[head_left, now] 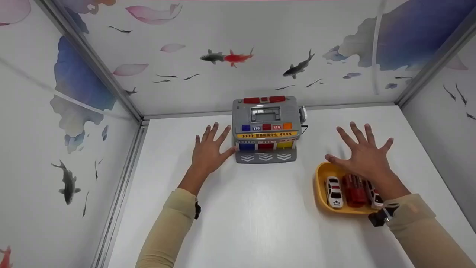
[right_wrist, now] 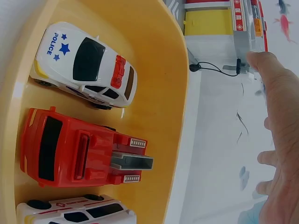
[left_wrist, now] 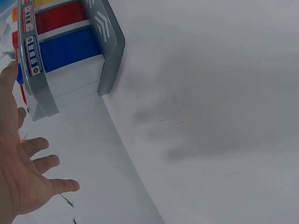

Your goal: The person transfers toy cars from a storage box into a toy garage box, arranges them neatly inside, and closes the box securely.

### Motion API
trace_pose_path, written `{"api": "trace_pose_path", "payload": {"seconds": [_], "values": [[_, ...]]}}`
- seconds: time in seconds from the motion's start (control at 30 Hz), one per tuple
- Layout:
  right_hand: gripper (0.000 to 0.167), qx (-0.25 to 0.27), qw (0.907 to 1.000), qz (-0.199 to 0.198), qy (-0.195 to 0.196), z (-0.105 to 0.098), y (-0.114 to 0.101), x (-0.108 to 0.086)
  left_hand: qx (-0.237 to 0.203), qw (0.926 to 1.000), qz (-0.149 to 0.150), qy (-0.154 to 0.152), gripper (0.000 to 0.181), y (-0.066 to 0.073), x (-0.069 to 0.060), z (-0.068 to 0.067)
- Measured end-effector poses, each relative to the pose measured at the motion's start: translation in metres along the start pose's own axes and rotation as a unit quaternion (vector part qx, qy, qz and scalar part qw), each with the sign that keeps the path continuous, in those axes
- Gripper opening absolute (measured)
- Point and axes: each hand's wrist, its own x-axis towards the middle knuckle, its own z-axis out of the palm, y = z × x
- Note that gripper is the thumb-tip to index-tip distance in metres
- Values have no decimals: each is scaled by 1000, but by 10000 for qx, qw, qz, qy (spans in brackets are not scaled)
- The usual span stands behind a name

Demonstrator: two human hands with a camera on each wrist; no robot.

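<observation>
A grey toy emergency-center garage (head_left: 266,123) with blue, red and yellow doors stands near the back wall. Beside its left side my left hand (head_left: 209,152) is spread, fingers straight, the thumb close to the garage; whether they touch I cannot tell. My right hand (head_left: 366,156), also spread and holding nothing, hovers over the back of a yellow tray (head_left: 320,203). In the tray lie a white police car (right_wrist: 84,65), a red fire truck (right_wrist: 70,149) and a white ambulance-like van (right_wrist: 77,210). The forearm partly hides the van in the head view.
White panels printed with fish and petals enclose the white table (head_left: 245,223) at the back, left and right. A thin black cord (right_wrist: 212,66) and a white handset-like piece (head_left: 303,114) hang on the garage's right side.
</observation>
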Motion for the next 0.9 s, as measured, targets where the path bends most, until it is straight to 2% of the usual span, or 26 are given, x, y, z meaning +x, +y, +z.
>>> {"api": "trace_pose_path", "payload": {"seconds": [0.2,0.43,0.73,0.9], "values": [[110,55,10000,8,-43,-1,-1,-1,1,9999,136,64,87,9,4,2],[109,83,10000,-1,-21,-1,-1,-2,-192,9994,256,96,78,18,7,4],[110,61,10000,10,-45,-1,-1,-3,-151,9963,566,635,65,27,13,7],[108,78,10000,-13,27,0,-1,-4,-292,9932,737,856,57,31,16,7]]}}
